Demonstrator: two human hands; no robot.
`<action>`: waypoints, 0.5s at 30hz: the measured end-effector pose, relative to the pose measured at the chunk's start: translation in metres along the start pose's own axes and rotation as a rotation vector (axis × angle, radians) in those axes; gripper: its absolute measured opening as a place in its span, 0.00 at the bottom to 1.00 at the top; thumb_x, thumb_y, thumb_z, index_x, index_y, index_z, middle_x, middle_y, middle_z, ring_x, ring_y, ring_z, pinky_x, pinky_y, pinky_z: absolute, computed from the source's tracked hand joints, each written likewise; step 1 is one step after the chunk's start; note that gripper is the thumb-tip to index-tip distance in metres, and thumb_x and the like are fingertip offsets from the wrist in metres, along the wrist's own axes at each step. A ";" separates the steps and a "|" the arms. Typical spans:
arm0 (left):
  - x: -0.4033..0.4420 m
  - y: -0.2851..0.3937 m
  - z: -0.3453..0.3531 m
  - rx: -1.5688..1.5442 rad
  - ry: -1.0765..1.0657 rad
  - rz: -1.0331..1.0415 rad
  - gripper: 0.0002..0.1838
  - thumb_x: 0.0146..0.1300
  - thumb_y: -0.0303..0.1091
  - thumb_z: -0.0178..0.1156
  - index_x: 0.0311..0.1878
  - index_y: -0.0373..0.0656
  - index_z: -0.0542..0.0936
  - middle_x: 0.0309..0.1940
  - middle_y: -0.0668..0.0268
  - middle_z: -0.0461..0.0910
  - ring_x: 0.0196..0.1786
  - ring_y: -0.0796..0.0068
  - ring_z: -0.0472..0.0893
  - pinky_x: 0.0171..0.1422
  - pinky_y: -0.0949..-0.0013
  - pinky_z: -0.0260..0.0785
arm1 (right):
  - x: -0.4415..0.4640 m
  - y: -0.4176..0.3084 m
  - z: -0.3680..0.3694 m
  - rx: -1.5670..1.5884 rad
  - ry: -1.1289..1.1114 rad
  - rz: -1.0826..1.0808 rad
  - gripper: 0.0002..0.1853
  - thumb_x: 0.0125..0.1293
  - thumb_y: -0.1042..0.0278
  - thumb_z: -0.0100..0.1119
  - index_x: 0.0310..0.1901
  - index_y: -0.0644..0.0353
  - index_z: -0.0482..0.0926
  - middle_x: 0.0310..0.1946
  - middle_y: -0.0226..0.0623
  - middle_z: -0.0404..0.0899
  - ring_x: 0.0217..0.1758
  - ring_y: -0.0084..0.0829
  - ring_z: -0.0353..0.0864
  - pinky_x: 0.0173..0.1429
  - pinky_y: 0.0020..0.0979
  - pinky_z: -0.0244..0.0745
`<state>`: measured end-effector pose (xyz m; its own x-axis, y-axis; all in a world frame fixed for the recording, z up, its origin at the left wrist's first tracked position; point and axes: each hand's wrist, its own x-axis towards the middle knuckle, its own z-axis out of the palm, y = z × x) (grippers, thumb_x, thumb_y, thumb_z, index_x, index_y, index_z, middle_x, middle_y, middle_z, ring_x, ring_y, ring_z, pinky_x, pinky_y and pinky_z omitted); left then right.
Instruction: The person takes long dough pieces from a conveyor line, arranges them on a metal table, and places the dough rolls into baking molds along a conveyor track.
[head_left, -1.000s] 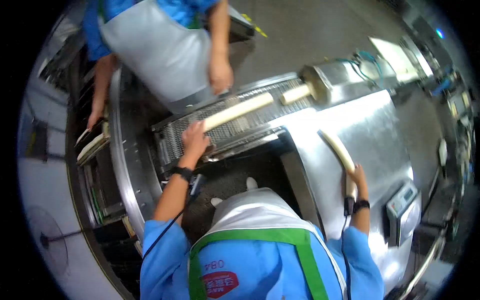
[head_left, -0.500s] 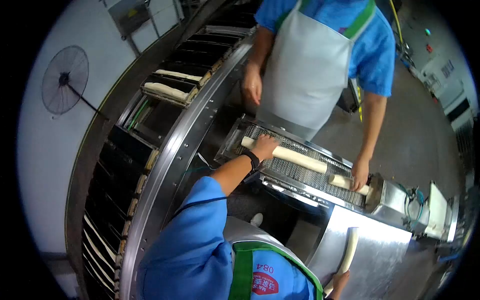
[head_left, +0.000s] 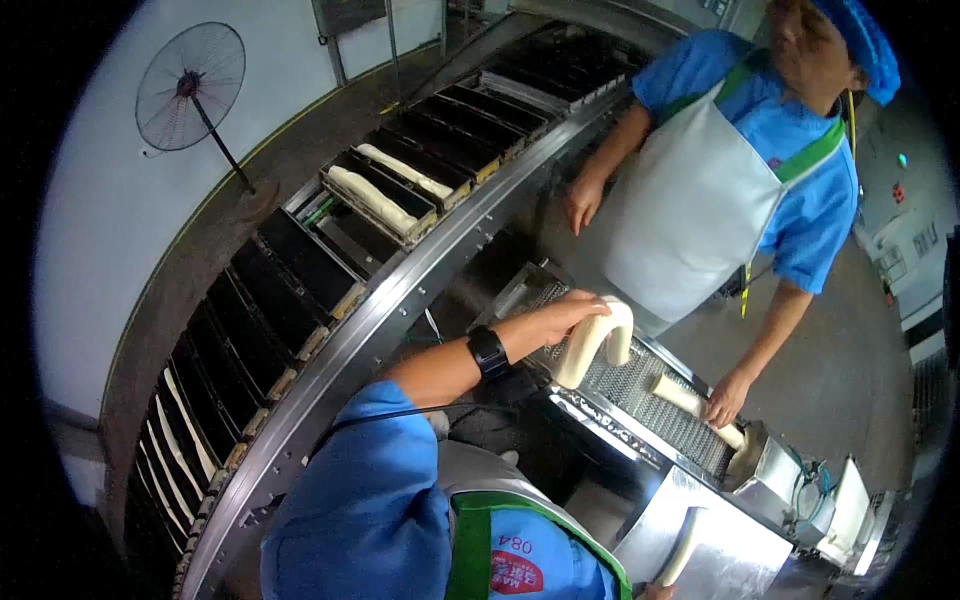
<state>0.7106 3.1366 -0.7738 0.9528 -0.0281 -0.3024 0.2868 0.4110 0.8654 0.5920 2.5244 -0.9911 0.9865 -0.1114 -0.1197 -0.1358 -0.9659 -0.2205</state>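
Observation:
My left hand (head_left: pixel 568 318) is closed around the middle of a pale dough roll (head_left: pixel 577 357), which hangs bent over in an arch above the mesh conveyor (head_left: pixel 640 392). At the lower right, my right hand (head_left: pixel 657 591) is at the near end of another dough roll (head_left: pixel 686 545) over the steel table (head_left: pixel 735 540); its fingers are mostly cut off by the frame edge. A third dough roll (head_left: pixel 680 395) lies on the mesh, touched by a co-worker's hand (head_left: pixel 729 398).
A co-worker in a white apron (head_left: pixel 670 215) stands across the conveyor. Black trays (head_left: pixel 300 262) line a curved steel rail (head_left: pixel 400 285) at the left, several holding dough strips (head_left: pixel 372 200). A fan (head_left: pixel 188 84) stands beyond. A metal machine outlet (head_left: pixel 765 460) is at the conveyor's right end.
My left hand has lifted the long dough roll off the mesh, and it now bends downward on both sides. The view has turned toward the trays. The co-worker's hand stays at the shorter roll.

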 end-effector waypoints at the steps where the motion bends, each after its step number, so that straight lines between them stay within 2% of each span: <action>1: -0.010 0.007 -0.003 -0.073 0.098 0.091 0.17 0.54 0.33 0.54 0.45 0.34 0.70 0.37 0.59 0.74 0.41 0.69 0.75 0.46 0.66 0.68 | 0.000 -0.008 0.003 0.010 0.004 -0.001 0.23 0.43 0.64 0.56 0.42 0.66 0.65 0.30 0.45 0.70 0.33 0.43 0.71 0.38 0.36 0.68; 4: -0.032 0.040 -0.013 -0.288 0.293 0.375 0.15 0.53 0.33 0.55 0.42 0.36 0.69 0.37 0.59 0.74 0.42 0.68 0.74 0.47 0.63 0.68 | 0.006 -0.028 0.008 0.025 -0.002 0.002 0.23 0.44 0.63 0.56 0.41 0.66 0.65 0.30 0.44 0.70 0.32 0.42 0.71 0.37 0.35 0.68; 5: -0.047 0.059 -0.013 -0.316 0.310 0.495 0.17 0.49 0.33 0.56 0.42 0.35 0.67 0.34 0.57 0.74 0.36 0.66 0.76 0.37 0.64 0.72 | 0.009 -0.032 0.008 0.031 -0.001 -0.001 0.23 0.44 0.63 0.56 0.41 0.66 0.65 0.30 0.44 0.70 0.32 0.42 0.71 0.37 0.35 0.68; 7: -0.065 0.092 -0.028 -0.304 0.376 0.699 0.15 0.51 0.31 0.54 0.41 0.35 0.66 0.30 0.57 0.75 0.30 0.68 0.77 0.32 0.68 0.72 | 0.010 -0.041 0.011 0.050 0.002 0.006 0.22 0.45 0.62 0.55 0.41 0.66 0.65 0.29 0.43 0.70 0.32 0.41 0.71 0.37 0.35 0.68; 9: -0.099 0.131 -0.030 -0.290 0.455 0.894 0.11 0.52 0.29 0.52 0.38 0.38 0.65 0.32 0.56 0.74 0.31 0.68 0.77 0.32 0.68 0.72 | 0.013 -0.049 0.010 0.062 -0.006 0.009 0.22 0.45 0.62 0.55 0.41 0.66 0.65 0.29 0.43 0.70 0.32 0.41 0.71 0.36 0.34 0.68; 11: -0.105 0.161 -0.058 -0.309 0.578 1.009 0.12 0.54 0.30 0.51 0.39 0.37 0.63 0.32 0.56 0.73 0.33 0.68 0.76 0.33 0.67 0.71 | 0.013 -0.057 0.010 0.077 -0.015 0.014 0.22 0.46 0.61 0.55 0.41 0.66 0.65 0.29 0.42 0.70 0.31 0.40 0.71 0.36 0.34 0.68; 12: -0.107 0.173 -0.069 -0.314 0.634 1.099 0.14 0.55 0.30 0.51 0.42 0.34 0.61 0.34 0.54 0.72 0.36 0.63 0.76 0.35 0.63 0.72 | 0.013 -0.060 0.010 0.089 -0.020 0.020 0.22 0.46 0.61 0.55 0.41 0.66 0.65 0.29 0.42 0.70 0.31 0.40 0.71 0.36 0.34 0.68; 15: -0.081 0.197 -0.144 -0.331 0.797 1.353 0.12 0.55 0.30 0.51 0.38 0.35 0.61 0.33 0.54 0.72 0.32 0.62 0.77 0.34 0.63 0.72 | 0.012 -0.066 0.010 0.134 -0.023 0.040 0.21 0.47 0.61 0.55 0.41 0.65 0.66 0.29 0.42 0.70 0.31 0.39 0.71 0.35 0.33 0.68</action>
<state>0.6753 3.3514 -0.6361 0.1527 0.9188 0.3640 -0.8177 -0.0893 0.5686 0.6124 2.5888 -0.9876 0.9780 -0.1419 -0.1527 -0.1871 -0.9207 -0.3425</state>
